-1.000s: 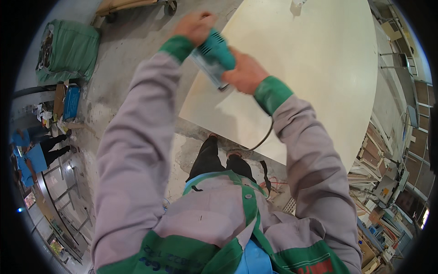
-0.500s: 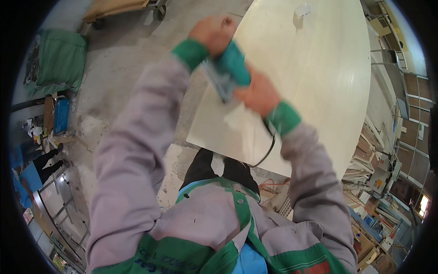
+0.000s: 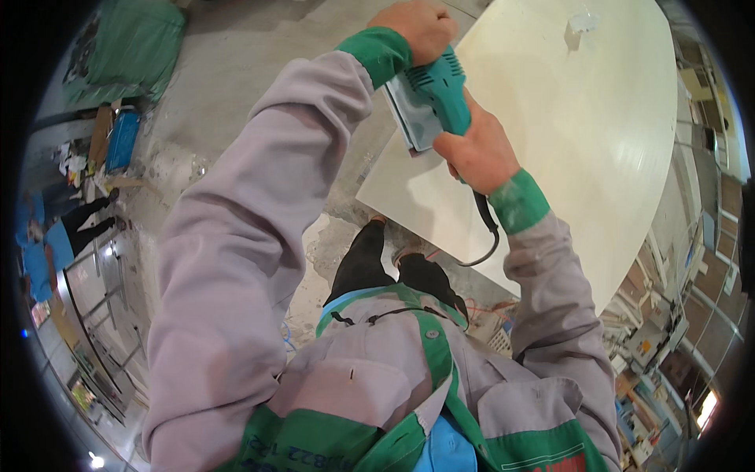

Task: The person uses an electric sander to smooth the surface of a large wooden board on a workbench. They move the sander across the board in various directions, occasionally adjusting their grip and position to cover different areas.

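I hold a teal electric sheet sander [image 3: 447, 93] at the left edge of a large pale panel [image 3: 566, 141]. Its flat grey pad is tipped up to the left, with part of it out past the panel's edge. My right hand [image 3: 484, 151] wraps round the rear handle, thumb on the near side. At the far end my left hand [image 3: 415, 30] is curled over the sander's front; its fingertips are partly hidden. A black cord [image 3: 486, 216] runs from the handle down over the panel's near edge.
A small clear piece [image 3: 582, 22] lies at the panel's far end. Green sheeting [image 3: 134, 55] covers something far left, near a blue box [image 3: 123, 141]. Another person in blue [image 3: 59, 248] is at the left. Wood offcuts [image 3: 629, 291] crowd the right side.
My view has shifted, so the panel sits further right and higher. The sander has been tipped so more of its top shows, and both hands have stayed on it.
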Motion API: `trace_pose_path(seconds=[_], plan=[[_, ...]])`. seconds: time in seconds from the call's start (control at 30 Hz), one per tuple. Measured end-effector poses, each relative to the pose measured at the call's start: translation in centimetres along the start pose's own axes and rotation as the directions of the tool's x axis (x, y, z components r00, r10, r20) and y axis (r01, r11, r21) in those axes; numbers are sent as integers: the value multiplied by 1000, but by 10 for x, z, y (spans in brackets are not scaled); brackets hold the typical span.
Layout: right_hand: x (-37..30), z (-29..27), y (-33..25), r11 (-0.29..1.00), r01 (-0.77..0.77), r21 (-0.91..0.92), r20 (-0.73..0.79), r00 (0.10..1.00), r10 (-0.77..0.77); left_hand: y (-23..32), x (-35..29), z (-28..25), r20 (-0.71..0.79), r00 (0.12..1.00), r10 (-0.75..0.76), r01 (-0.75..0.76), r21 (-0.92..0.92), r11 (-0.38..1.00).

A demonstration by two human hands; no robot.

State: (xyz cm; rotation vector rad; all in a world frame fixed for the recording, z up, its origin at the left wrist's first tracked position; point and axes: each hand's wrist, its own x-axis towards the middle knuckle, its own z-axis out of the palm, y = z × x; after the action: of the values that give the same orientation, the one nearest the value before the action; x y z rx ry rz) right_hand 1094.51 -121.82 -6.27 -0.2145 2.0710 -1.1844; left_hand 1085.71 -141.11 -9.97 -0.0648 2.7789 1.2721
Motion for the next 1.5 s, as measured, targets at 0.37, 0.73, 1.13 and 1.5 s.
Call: trace_pose_path(seconds=[0.37, 0.73, 1.13, 1.5], plan=[[-131, 43, 73, 938, 294, -186, 213, 944, -253, 10, -214, 61, -63, 973, -220, 216, -65, 974], [-165, 22, 105, 924, 338, -182, 310, 911, -272, 51, -257, 100, -71, 906, -417, 391, -239, 889], [-52, -5, 50, 968, 109, -227, -102, 986, -135, 14, -46, 45, -108, 994, 2, -1, 9, 1000], [-280, -140, 222, 949, -46, 311, -490, 848, 202, 286, -66, 326, 339, 894, 295, -308, -16, 951]])
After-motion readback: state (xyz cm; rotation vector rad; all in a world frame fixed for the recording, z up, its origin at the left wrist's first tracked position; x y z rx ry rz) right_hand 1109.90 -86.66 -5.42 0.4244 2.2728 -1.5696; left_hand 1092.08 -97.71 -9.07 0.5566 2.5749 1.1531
